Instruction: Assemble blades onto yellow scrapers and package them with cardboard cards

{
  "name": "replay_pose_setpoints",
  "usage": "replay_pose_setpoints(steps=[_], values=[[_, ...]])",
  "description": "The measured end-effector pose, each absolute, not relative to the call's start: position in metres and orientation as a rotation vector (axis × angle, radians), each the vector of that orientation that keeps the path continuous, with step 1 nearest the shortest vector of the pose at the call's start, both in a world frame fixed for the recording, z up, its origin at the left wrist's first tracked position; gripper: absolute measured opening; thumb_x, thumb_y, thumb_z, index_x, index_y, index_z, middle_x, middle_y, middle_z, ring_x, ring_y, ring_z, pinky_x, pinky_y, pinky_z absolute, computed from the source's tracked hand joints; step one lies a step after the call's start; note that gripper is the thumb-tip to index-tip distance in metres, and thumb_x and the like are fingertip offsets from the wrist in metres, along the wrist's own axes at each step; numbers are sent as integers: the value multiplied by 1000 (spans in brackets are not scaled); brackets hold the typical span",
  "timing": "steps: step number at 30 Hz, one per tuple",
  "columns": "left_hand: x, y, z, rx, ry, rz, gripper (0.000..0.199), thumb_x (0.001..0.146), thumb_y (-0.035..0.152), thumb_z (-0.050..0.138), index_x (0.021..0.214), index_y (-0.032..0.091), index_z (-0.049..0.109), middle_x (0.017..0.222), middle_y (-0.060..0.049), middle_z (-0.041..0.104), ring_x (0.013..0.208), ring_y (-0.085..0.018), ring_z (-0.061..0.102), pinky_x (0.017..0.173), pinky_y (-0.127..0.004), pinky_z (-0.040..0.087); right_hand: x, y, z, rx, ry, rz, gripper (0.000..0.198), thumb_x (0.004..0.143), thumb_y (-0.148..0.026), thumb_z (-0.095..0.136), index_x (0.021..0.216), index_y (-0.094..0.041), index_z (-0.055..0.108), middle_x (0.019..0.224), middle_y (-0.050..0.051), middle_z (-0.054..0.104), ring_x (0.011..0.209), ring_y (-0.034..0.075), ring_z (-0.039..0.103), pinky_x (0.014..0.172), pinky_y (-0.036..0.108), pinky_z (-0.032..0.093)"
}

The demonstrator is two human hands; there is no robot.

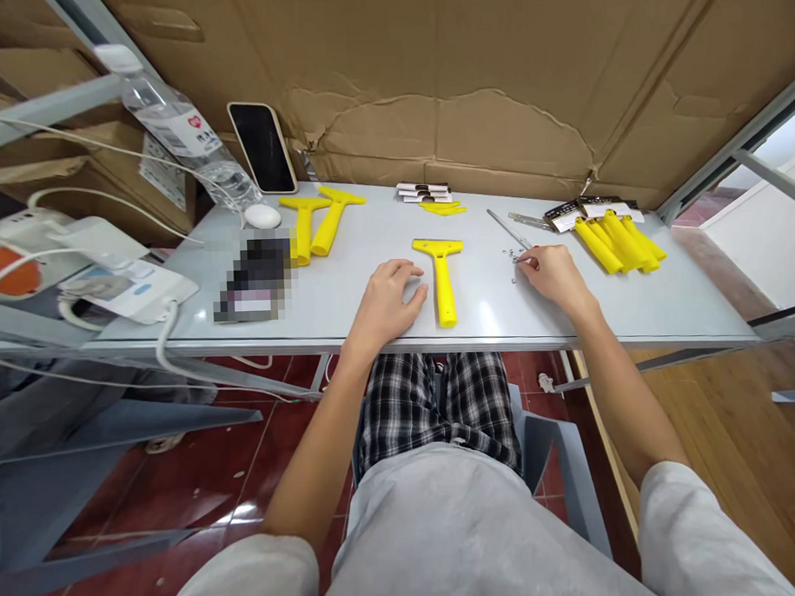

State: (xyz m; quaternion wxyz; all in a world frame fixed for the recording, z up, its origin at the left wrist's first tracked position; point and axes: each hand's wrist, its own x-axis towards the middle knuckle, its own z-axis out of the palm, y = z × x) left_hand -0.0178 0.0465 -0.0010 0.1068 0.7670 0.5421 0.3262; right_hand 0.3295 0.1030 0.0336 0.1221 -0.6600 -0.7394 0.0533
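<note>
A yellow scraper handle with a wide T-shaped head lies on the grey table between my two hands. My left hand rests on the table just left of it, thumb and fingers apart, holding nothing. To the right, my right hand has its fingertips pinched together at a scatter of tiny metal pieces. Whatever is between those fingertips is too small to make out. A thin screwdriver lies just beyond that hand, partly hidden by it.
Two yellow scrapers lie at the back left, near a phone and a water bottle. Yellow strips and small packets sit at the back. Several yellow handles are piled right. A power strip stands left.
</note>
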Motion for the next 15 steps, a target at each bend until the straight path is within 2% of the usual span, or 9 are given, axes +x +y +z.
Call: replay_pose_setpoints(steps=[4,9,11,15], values=[[-14,43,1,2280,1650,837,36,110,32,57,135,14,77,159,-21,72,152,-36,66,135,-56,48,325,108,34,-1923,-2141,128,41,104,-27,58,128,-14,88,119,14,83,114,26,76,115,38,56],[-10,38,4,2325,1745,639,47,114,36,52,153,16,69,184,-21,50,176,-40,40,145,-68,27,318,108,37,-2016,-2151,32,45,106,-30,50,125,-13,87,122,19,81,115,30,74,108,40,57],[-9,37,4,2330,1747,599,50,115,36,49,158,17,65,187,-21,47,178,-39,37,145,-69,24,315,105,38,-2049,-2158,-23,46,106,-30,47,124,-13,86,126,21,80,114,30,74,106,40,57],[-9,38,3,2332,1742,593,50,115,37,47,158,19,66,185,-19,49,177,-37,39,146,-67,23,307,99,40,-2074,-2206,-119,51,108,-29,41,126,-11,85,132,25,78,114,31,74,104,41,55]])
